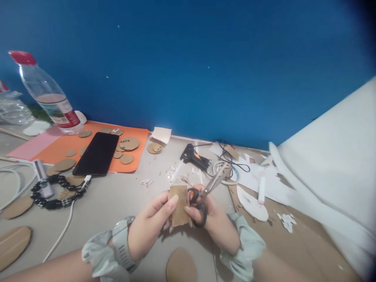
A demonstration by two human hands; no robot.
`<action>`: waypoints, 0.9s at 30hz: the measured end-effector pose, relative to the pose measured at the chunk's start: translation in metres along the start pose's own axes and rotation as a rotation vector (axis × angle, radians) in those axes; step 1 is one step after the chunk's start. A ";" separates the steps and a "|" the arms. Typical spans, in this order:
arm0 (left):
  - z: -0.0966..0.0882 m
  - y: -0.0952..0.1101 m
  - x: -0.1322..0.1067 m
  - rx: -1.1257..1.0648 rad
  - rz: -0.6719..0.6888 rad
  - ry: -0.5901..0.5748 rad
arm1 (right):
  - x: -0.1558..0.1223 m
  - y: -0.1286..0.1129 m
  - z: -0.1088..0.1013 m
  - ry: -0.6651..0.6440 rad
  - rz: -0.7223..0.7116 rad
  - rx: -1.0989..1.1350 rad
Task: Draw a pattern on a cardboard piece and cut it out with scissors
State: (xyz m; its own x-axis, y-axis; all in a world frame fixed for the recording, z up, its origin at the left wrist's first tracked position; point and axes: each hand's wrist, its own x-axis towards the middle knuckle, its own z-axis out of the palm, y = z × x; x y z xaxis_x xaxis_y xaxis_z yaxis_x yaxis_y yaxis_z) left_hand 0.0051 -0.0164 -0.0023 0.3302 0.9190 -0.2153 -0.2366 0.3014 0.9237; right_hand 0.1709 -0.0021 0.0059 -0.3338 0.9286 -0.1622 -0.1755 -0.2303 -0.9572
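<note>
My left hand (157, 215) pinches a small rectangular piece of cardboard (179, 209) by its left side, thumb on top. Against the right edge of the cardboard rest the fingertips of my right hand (210, 207). That hand also keeps a pair of scissors (214, 183) with dark handles, the handles round its fingers and the metal blades pointing up and to the right, away from the cardboard. On the table below the hands lies an oval cardboard piece (181, 266). A black glue gun (195, 156) lies just beyond the hands, with clear and white scraps near its nozzle.
A phone (96, 153) and several cardboard discs (129, 143) lie on an orange sheet (141, 150) at left, near a water bottle (55, 98). A beaded bracelet (53, 201) and cable lie closer. White paper cutouts (252, 203), a marker (261, 188) and cords occupy the right.
</note>
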 end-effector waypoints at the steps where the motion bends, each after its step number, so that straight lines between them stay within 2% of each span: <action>1: 0.000 0.000 0.000 0.041 0.005 -0.006 | 0.001 0.002 0.000 0.013 0.005 0.042; 5: 0.002 -0.003 -0.003 0.245 0.039 -0.118 | 0.004 0.003 -0.005 0.010 0.031 0.126; 7: 0.003 -0.004 -0.004 0.305 0.049 -0.136 | 0.005 0.002 -0.006 -0.023 0.068 0.129; 15: -0.001 -0.005 0.000 0.340 0.099 0.114 | 0.004 0.001 -0.004 -0.041 0.093 0.122; 20: -0.002 -0.004 0.001 0.229 0.122 0.138 | 0.003 0.003 -0.005 -0.067 0.081 0.120; 22: -0.002 -0.002 -0.002 0.221 0.144 0.117 | 0.003 0.002 -0.004 -0.018 0.059 0.104; 27: 0.002 0.001 -0.008 0.354 0.161 -0.062 | 0.005 -0.001 -0.001 0.200 -0.028 0.063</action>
State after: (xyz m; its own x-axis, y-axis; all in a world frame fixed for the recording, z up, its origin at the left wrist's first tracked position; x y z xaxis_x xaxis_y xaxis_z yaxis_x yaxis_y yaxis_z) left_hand 0.0044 -0.0236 0.0007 0.3722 0.9268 -0.0496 0.0367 0.0387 0.9986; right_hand 0.1705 0.0030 0.0053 -0.1384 0.9727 -0.1865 -0.2413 -0.2158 -0.9462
